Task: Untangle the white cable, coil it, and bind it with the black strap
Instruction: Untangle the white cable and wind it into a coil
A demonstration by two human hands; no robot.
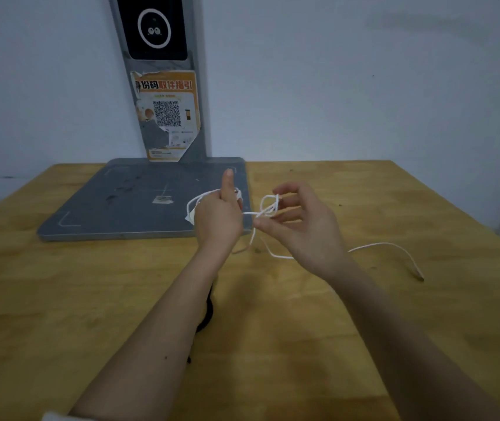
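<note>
- The wooden worktop [318,344] fills the lower half of the view; its far edge meets a pale wall [364,86], and its right edge slants down at the right side of the view.
- A grey flat base plate [127,205] lies on the far left part of the worktop, its near edge just beyond the hands, and a grey upright post [163,117] rises from its back edge against the wall.
- The post carries a dark screen [154,27] at the top and a torn orange sticker [168,117] with a QR code below it.
- The 2 forearms reach in from the bottom edge and meet above the near right corner of the plate — bare worktop lies open in front of the arms and to the right.
- The left hand [216,220] is raised with its thumb pointing up; its fingers curl round loops of the white cable [268,208], seen from behind.
- The right hand [300,223] has spread, bent fingers, and the thumb and forefinger pinch the cable at a tangle of small loops between the hands.
- From the tangle the cable drops to the worktop, passes behind the right wrist, and trails right in a loose arc to a plug end lying well inside the right edge.
- The black strap [207,314] lies on the worktop, mostly hidden behind the left forearm — only a dark curved sliver shows.
</note>
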